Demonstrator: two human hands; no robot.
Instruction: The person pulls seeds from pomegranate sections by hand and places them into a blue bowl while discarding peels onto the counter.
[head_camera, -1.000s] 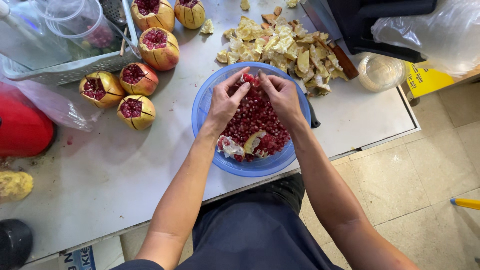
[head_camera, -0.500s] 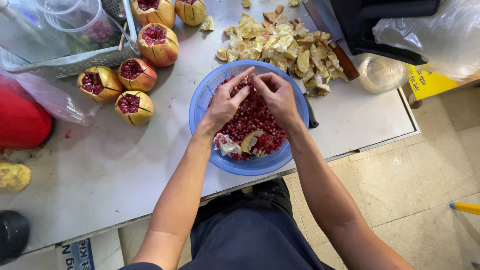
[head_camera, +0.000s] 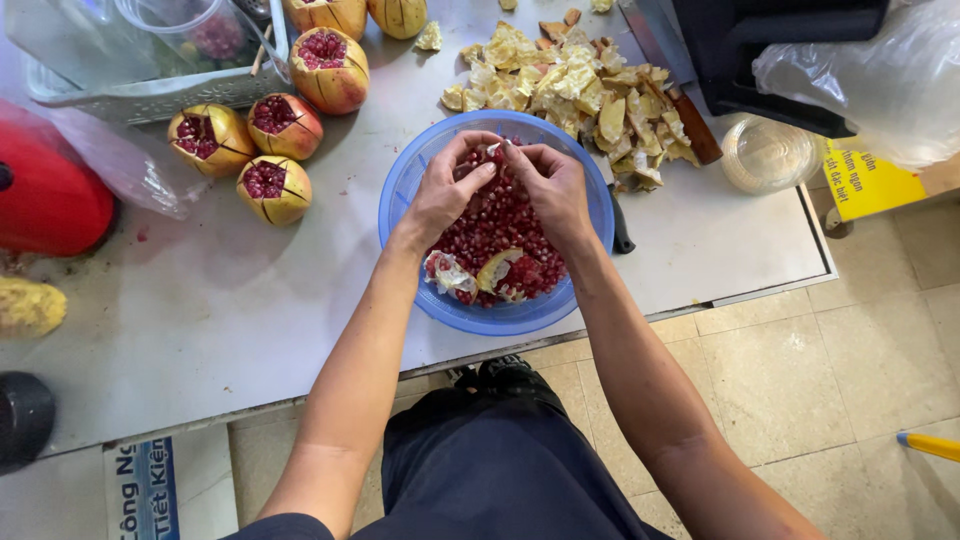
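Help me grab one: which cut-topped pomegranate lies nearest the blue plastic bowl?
The yellowish cut-topped pomegranate, lowest of the cluster of three, left of the blue plastic bowl.

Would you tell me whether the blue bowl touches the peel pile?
Apart: the head view shows bare table between the blue bowl and the peel pile.

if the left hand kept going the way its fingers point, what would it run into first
The left hand points up and to the right, over the blue bowl, so it would first meet the right hand, whose fingertips are already almost touching it above the pomegranate seeds. Depth is unclear; past that lies the peel pile.
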